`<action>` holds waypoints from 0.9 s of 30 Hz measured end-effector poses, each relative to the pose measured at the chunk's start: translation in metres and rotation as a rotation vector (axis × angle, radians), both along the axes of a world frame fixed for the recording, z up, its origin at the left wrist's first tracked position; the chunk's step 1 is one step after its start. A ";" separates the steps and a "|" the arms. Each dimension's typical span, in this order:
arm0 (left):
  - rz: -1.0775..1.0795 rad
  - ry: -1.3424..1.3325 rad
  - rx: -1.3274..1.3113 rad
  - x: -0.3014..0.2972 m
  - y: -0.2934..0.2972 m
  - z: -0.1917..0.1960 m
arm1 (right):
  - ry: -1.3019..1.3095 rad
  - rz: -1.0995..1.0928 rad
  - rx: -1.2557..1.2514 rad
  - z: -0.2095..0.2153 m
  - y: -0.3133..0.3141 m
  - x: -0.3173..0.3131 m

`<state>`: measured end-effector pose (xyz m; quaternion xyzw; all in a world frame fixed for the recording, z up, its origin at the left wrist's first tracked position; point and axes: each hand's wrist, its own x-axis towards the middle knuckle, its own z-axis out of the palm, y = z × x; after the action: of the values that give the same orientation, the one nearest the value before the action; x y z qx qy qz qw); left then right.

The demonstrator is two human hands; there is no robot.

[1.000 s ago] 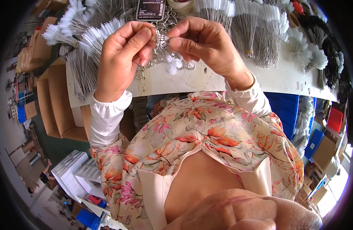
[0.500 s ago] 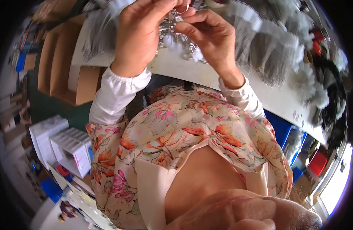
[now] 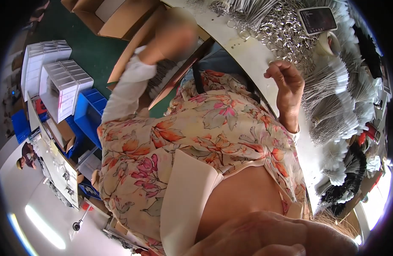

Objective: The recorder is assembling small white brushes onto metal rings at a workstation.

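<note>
My left hand [image 3: 173, 36] is smeared and blurred, so its fingers and anything in them are hidden. It reaches over an open cardboard box [image 3: 123, 62] beside the table. Inside that box lie thin grey wire-like pieces [image 3: 160, 74]. My right hand [image 3: 287, 85] hovers at the near edge of the table [image 3: 234, 45], its fingers loosely bent and apart, with nothing visible in them. Just beyond it spreads a heap of small metal rings [image 3: 290, 36]. Bundles of thin wire-stemmed brushes with white bristles [image 3: 326, 85] lie to its right.
A phone [image 3: 316, 20] lies beyond the rings, near a roll of tape [image 3: 328, 42]. Black-bristled brushes [image 3: 352, 170] sit farther right. White plastic crates [image 3: 64, 87] and a blue bin [image 3: 89, 113] stand at left. More cardboard boxes [image 3: 126, 19] are at the upper left.
My hands were together over the table, fingering a ring and small metal pieces. Now they are apart: the left has swung down-left over the box, the right stays by the table. The view has turned.
</note>
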<state>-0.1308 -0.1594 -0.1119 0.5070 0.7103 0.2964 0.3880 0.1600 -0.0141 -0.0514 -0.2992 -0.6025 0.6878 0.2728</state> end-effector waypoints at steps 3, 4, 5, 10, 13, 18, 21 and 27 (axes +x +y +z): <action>-0.182 0.377 0.026 0.012 0.000 -0.095 | -0.076 0.058 -0.025 -0.004 -0.003 0.000; -0.228 0.428 -0.015 0.011 0.004 -0.114 | -0.112 0.044 -0.020 -0.004 -0.003 -0.001; -0.275 0.478 -0.057 0.006 0.008 -0.133 | -0.148 0.030 -0.016 -0.006 -0.001 -0.003; -0.187 0.546 -0.037 -0.047 0.008 -0.219 | -0.161 0.010 -0.044 -0.004 -0.004 -0.003; -0.086 0.350 -0.097 -0.032 -0.010 -0.243 | -0.221 0.034 -0.053 -0.007 0.004 -0.016; 0.088 -0.297 -0.049 -0.009 -0.019 -0.164 | -0.229 0.078 -0.101 0.003 0.013 -0.015; -0.202 -0.107 0.129 -0.060 -0.020 -0.078 | -0.206 0.117 -0.086 0.015 0.029 -0.009; -0.179 -0.544 0.157 -0.091 0.067 0.144 | -0.086 0.067 -0.070 0.052 0.060 0.015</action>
<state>-0.2221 -0.0927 0.0325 0.4980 0.5075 0.4403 0.5483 0.1748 0.0462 0.0009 -0.3175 -0.5990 0.7036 0.2132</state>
